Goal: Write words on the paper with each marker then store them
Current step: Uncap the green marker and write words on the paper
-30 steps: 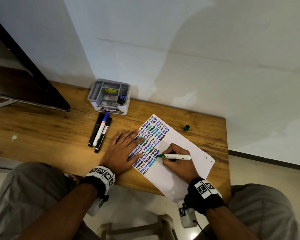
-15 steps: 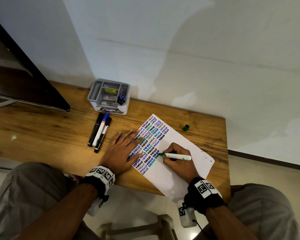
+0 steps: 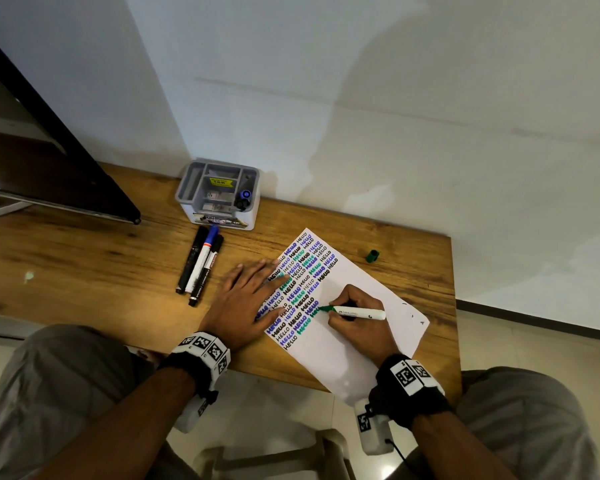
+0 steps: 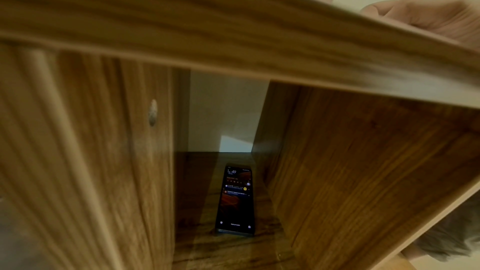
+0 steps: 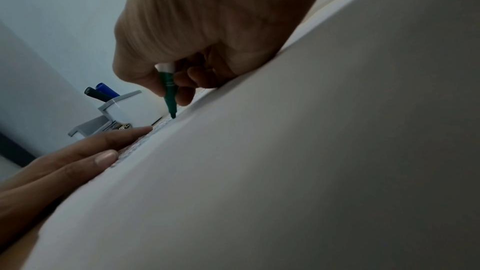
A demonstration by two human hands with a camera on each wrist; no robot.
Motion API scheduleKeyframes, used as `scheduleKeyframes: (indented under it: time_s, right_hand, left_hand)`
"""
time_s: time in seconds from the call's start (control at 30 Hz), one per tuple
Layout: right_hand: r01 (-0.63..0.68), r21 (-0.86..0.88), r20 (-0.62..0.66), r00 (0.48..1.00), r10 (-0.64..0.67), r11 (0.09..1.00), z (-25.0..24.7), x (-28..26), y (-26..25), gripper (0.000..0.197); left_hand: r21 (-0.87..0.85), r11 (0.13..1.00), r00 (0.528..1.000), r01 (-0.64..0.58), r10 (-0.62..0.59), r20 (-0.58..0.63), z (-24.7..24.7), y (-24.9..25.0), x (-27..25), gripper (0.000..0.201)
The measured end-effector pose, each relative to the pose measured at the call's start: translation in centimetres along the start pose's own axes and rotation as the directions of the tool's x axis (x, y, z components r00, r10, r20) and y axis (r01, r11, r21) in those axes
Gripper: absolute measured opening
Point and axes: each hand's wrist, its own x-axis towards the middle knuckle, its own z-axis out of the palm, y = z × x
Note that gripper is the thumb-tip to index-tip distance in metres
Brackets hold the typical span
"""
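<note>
Head view: a wooden surface (image 3: pixel 84 271) stands against a pale wall. A white paper (image 3: pixel 361 341) lies slanted on it, its side nearer the organiser filled with rows of "HELLO" in blue, black and green. A grey organiser (image 3: pixel 219 195) sits by the wall beyond the paper, with two capped markers standing in one compartment. Between organiser and paper lie three capped markers (image 3: pixel 201 265) side by side. On the paper's far side from the organiser, a small green cap (image 3: pixel 372 256) rests alone. The left hand (image 3: pixel 246 306) lies flat, fingers straight, pressing the paper's written edge. The right hand (image 3: pixel 357 323) pinches a green marker (image 3: pixel 355 312), white-barrelled, its tip on the paper at the end of a row.

The marker looks light, stiff and smooth, probably best held low on the barrel near the tip. The paper is thin and likely to slide unless held down.

Left wrist view: mostly blurred wood of the surface's edge and underside. It alone shows a shelf below, where a lit phone (image 4: pixel 236 198) lies.

Right wrist view: close and dim along the paper. Curled fingers (image 5: pixel 155 81) grip the green neck, and the tip touches the sheet. The organiser stands behind, with its black and blue markers leaning out.
</note>
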Motion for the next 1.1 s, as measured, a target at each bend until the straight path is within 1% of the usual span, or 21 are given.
scheduleKeyframes:
  time_s: [0.1,0.27,0.37,0.47,0.57,0.63,0.7,0.73,0.8,0.87,0.93,0.97,1.0,1.03,1.1]
  right_hand:
    - [0.004,-0.019,-0.021,1.0,-0.005,1.0,-0.1,0.0,-0.2,0.012]
    - [0.003,-0.048,-0.001,1.0,-0.004,0.999,-0.1,0.0,-0.5,0.013]
    - [-0.005,-0.066,-0.013,1.0,0.004,0.998,-0.2,0.0,-0.5,0.014]
    - [-0.012,-0.062,-0.026,1.0,0.011,0.998,-0.2,0.1,-0.5,0.013]
    - [-0.025,-0.035,0.001,1.0,0.025,0.999,-0.2,0.2,-0.6,0.011]
    - [-0.082,0.052,-0.005,0.997,0.083,0.995,-0.6,0.3,-0.9,0.009]
    - [-0.152,0.208,-0.038,0.986,0.163,0.966,-1.1,0.5,-1.4,0.009]
    - [-0.156,0.269,-0.071,0.981,0.181,0.95,-1.5,0.7,-1.7,0.009]
    - [-0.092,0.311,-0.172,0.973,0.152,0.946,-2.6,1.4,-2.0,0.009]
    - [0.007,0.257,-0.285,0.956,0.069,0.966,-4.0,2.2,-2.6,0.01]
    - [0.107,0.087,-0.385,0.921,-0.066,0.99,-5.6,3.2,-3.0,0.015]
    - [0.133,-0.028,-0.384,0.914,-0.134,0.991,-6.3,3.8,-3.0,0.016]
    - [0.123,-0.123,-0.357,0.92,-0.16,0.985,-6.9,4.5,-2.7,0.019]
    - [0.074,-0.175,-0.32,0.939,-0.128,0.982,-7.3,5.3,-2.1,0.027]
    - [-0.049,-0.231,-0.263,0.965,-0.014,0.972,-7.5,6.6,-1.2,0.045]
  left_hand:
    - [-0.005,1.0,1.0,0.002,-0.002,0.004,0.0,0.1,0.0,0.06]
    - [0.004,1.0,1.0,0.002,-0.002,0.007,-0.1,0.0,0.0,0.061]
    - [-0.001,1.0,1.0,0.004,-0.004,0.011,-0.1,0.0,0.1,0.061]
    - [0.002,1.0,1.0,0.006,-0.006,0.021,-0.1,0.0,0.1,0.061]
    - [0.011,1.0,1.0,0.006,-0.006,0.025,-0.1,0.0,0.1,0.061]
    - [0.017,1.0,0.999,0.009,-0.01,0.031,-0.1,-0.1,0.1,0.061]
    - [0.015,1.0,1.0,0.011,-0.012,0.028,-0.1,-0.1,0.1,0.062]
    - [0.012,1.0,1.0,0.011,-0.011,0.024,-0.1,-0.1,0.1,0.062]
    - [0.01,1.0,1.0,0.008,-0.008,0.021,-0.1,-0.1,0.1,0.061]
    - [0.008,1.0,1.0,0.011,-0.012,0.02,0.0,-0.2,0.1,0.061]
    - [0.004,1.0,1.0,0.013,-0.013,0.02,-0.1,-0.2,0.1,0.061]
    - [0.005,1.0,1.0,0.012,-0.012,0.018,-0.1,-0.2,0.1,0.061]
    - [0.006,1.0,1.0,0.01,-0.01,0.014,-0.1,-0.2,0.1,0.061]
    - [0.004,1.0,1.0,0.005,-0.005,0.009,-0.1,-0.2,0.1,0.061]
    - [-0.002,1.0,1.0,0.0,0.0,-0.004,-0.1,-0.2,0.0,0.06]
